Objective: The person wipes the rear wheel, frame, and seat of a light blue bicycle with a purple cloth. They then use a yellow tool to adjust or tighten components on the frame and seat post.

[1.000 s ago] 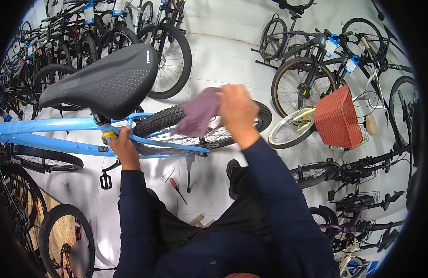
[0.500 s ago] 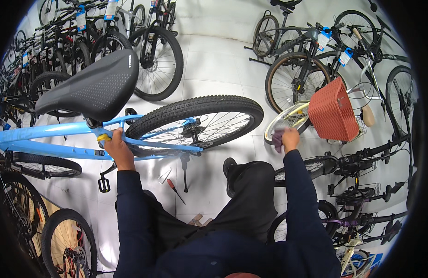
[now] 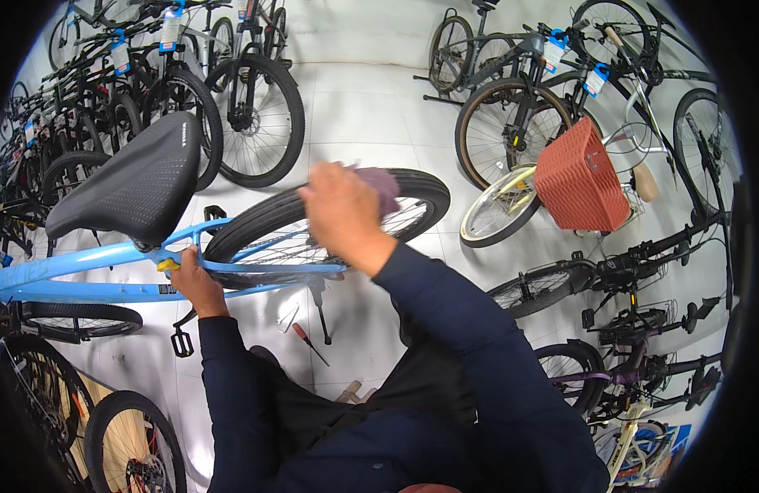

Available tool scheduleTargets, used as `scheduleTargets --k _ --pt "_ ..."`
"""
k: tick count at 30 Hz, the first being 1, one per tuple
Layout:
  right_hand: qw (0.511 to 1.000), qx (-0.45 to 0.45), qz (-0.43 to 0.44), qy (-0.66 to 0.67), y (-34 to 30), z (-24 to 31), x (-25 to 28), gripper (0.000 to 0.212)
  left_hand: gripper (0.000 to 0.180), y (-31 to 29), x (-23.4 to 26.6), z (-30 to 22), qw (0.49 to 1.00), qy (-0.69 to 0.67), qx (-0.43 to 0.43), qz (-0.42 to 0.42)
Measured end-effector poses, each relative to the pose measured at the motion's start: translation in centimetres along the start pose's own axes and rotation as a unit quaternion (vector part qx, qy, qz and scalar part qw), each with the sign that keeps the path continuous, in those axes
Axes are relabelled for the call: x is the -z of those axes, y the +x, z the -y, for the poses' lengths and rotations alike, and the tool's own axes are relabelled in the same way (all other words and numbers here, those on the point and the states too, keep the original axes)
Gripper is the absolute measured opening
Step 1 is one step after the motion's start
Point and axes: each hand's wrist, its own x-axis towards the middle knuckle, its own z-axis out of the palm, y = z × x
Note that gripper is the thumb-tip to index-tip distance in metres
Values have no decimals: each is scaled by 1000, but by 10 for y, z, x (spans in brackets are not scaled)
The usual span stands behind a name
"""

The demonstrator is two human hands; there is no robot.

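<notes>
A blue bicycle frame [image 3: 83, 264] stretches in from the left, its black saddle [image 3: 137, 185] above it. My left hand [image 3: 200, 286] is closed round the frame beneath the saddle, beside a small yellow part [image 3: 167, 264]. Over the rear wheel, my right hand [image 3: 345, 212] holds a bunched purple cloth [image 3: 383, 187] at the upper side of the black tyre [image 3: 435, 201]. The hand is slightly blurred and hides part of the rim and the hub; whether the cloth presses on the tyre I cannot tell. The tyre's tread looks smeared into smooth bands.
Below the wheel, a kickstand [image 3: 321, 312] reaches toward the white tiled floor, near a red-handled screwdriver [image 3: 308, 340] and a small white item [image 3: 288, 318]. Parked bicycles [image 3: 260, 119] crowd the left and right sides. One at the right carries a reddish woven basket [image 3: 578, 177].
My right hand has swung left with the cloth, from beside the basket to the rear wheel. The tyre's sharp knobs have turned to smooth bands. My left hand keeps its hold on the frame.
</notes>
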Motion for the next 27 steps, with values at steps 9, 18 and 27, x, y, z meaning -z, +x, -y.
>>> scheduleTargets --k 9,18,27 --pt "985 145 58 -67 -15 109 -96 22 18 -6 2 -12 952 228 -195 61" --pt "975 164 31 -146 -2 96 -91 15 15 -7 -3 -8 998 2 -42 49" --pt "992 52 38 -106 19 55 -26 8 13 -5 -1 -10 998 -46 31 19"
